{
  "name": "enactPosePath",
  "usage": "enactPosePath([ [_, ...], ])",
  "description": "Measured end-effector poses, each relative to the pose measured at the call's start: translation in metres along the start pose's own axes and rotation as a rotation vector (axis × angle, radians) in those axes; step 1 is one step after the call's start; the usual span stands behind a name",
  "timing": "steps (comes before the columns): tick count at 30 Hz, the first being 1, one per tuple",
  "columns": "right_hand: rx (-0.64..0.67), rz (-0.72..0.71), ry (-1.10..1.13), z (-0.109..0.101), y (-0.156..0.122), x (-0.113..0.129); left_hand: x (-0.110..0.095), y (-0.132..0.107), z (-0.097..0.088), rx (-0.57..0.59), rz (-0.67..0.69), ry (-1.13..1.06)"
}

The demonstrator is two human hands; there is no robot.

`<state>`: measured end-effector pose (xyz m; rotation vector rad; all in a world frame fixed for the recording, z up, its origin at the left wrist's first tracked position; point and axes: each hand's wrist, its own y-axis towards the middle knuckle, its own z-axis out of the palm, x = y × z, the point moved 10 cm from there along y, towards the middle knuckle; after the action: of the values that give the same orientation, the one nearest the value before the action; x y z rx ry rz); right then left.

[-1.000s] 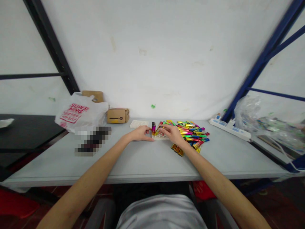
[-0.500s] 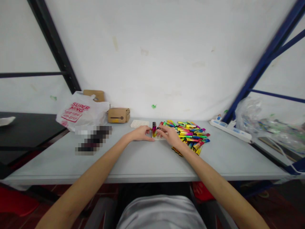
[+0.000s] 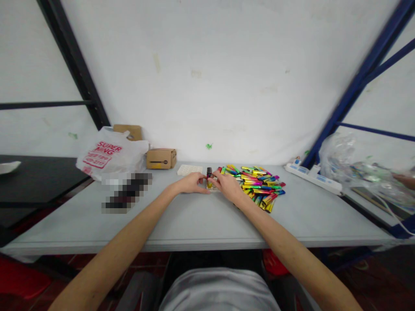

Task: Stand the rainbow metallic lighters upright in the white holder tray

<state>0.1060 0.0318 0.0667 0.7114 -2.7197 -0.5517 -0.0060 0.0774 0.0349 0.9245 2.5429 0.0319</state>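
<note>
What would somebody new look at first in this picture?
Probably the shiny, rainbow-coloured pile, spread on the table right of the middle. Next might come the left hand and right hand, close together beside it. The white bag with red letters stands out at the left.

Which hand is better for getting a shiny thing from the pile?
Probably the right hand: it's at the near side of the pile, while the left hand is farther away.
</note>
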Motion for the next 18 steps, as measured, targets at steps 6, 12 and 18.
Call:
enactPosePath([
  [6, 0.003, -0.080, 0.063, 0.001, -0.003, -0.001, -0.005, 0.000, 0.000, 0.014, 0.023, 0.013],
  [12, -0.129, 0.153, -0.006, -0.022, -0.004, -0.072, -0.005, -0.001, -0.002, 0.028, 0.001, 0.010],
  [18, 0.032, 0.266, -0.113, -0.022, -0.017, -0.148, -0.002, 0.000, -0.002, 0.024, -0.019, 0.010],
])
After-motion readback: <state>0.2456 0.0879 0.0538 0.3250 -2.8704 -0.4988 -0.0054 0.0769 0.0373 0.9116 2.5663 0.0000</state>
